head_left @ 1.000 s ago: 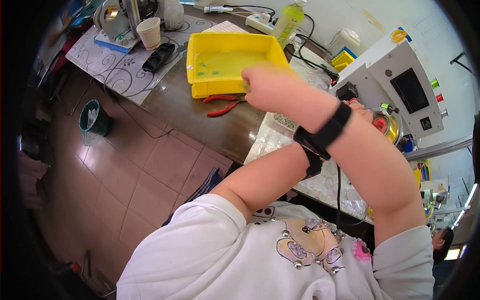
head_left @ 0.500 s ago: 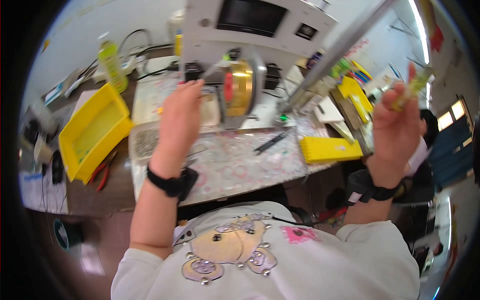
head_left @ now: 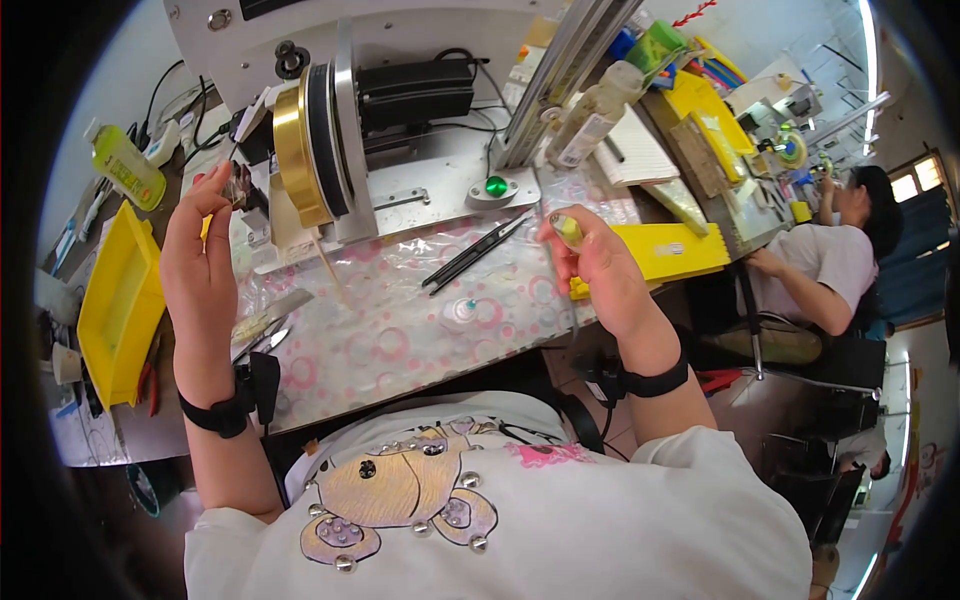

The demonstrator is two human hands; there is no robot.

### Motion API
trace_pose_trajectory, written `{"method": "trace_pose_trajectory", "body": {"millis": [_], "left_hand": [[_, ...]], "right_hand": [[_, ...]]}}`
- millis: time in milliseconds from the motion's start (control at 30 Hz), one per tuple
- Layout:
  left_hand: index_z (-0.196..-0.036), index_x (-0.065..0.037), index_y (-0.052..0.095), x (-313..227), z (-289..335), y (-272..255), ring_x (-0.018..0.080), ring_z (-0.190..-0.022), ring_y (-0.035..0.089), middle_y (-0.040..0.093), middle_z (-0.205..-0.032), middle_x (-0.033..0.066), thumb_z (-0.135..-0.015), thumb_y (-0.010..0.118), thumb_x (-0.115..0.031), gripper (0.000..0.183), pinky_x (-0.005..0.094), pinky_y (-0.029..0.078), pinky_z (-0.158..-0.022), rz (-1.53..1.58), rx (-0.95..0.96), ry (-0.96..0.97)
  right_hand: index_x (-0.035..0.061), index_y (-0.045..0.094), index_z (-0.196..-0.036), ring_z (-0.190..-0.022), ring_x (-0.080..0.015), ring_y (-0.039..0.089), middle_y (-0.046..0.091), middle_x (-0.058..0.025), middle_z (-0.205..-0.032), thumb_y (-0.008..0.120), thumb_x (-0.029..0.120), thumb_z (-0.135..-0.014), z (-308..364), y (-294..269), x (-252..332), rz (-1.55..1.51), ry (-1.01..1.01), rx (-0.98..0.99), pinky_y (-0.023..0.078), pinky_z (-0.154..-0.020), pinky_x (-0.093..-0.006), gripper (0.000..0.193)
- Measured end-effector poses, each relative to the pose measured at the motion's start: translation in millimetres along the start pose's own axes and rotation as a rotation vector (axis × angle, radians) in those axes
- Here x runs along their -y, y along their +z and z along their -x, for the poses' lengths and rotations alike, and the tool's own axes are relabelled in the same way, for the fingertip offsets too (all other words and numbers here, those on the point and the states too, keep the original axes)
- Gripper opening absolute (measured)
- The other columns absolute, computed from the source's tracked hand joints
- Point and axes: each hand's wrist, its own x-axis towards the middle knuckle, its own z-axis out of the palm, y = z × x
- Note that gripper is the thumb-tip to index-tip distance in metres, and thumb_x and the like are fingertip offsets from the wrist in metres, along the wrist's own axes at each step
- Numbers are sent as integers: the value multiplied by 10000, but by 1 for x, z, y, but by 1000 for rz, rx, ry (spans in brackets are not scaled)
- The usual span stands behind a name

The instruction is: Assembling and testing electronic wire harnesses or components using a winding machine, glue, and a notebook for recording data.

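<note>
My left hand (head_left: 198, 265) is raised at the left of a machine with a gold-rimmed wheel (head_left: 298, 155). Its fingers are bent together beside a small dark, glassy-looking piece (head_left: 240, 187); whether they grip it is hard to make out. My right hand (head_left: 610, 265) is closed around a small yellow-green tube-shaped item (head_left: 567, 232), above the right part of the patterned table cover (head_left: 390, 345). Black tweezers (head_left: 480, 250) lie between the two hands. A tiny teal-topped piece (head_left: 470, 304) rests on the cover in front of them.
At the left stand a yellow bin (head_left: 120, 310) and a green-yellow bottle (head_left: 128, 165). Metal blades (head_left: 265, 340) lie near my left wrist. A metal post (head_left: 560, 85) rises beside a green button (head_left: 496, 186). Another yellow bin (head_left: 660, 252) lies right, and a seated person (head_left: 825, 255) is beyond.
My right hand has come down and inward from the far right, still holding the yellow-green item. The view has shifted, and the machine looks larger. My left hand stays by the wheel's left side.
</note>
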Motion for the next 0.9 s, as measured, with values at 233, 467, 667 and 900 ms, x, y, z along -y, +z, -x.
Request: {"method": "trace_pose_trajectory", "body": {"millis": [233,467,667,900], "left_hand": [[-1011,-8,543,21,3,5,241,-1177,489,584,-1191,104,-914,461,-42,132,336,336,-998,48,-46,19],[-1029,20,519,26,4,8,221,-1169,495,571,-1191,159,-936,430,-50,146,317,350,-992,100,-79,56],[-1033,17,524,28,4,10,188,-1120,524,572,-1193,153,-931,437,-40,146,277,371,-961,114,-77,64],[-1036,17,534,28,4,9,161,-1088,540,579,-1188,140,-933,449,-55,152,252,377,-945,137,-76,94]], "right_hand": [[27,492,-872,-603,-75,364,404,7,-716,373,623,-866,-9,12,-29,-176,106,71,322,-539,-202,608],[9,499,-697,-556,-204,415,437,-83,-620,548,334,-726,-10,24,-16,262,-207,12,317,-517,-290,330],[21,500,-656,-523,-289,442,462,-110,-577,631,256,-646,-11,29,-6,487,-316,-14,344,-476,-334,270],[19,508,-657,-509,-279,442,468,-107,-569,652,242,-625,-7,35,-5,582,-366,-70,345,-461,-333,267]]}}
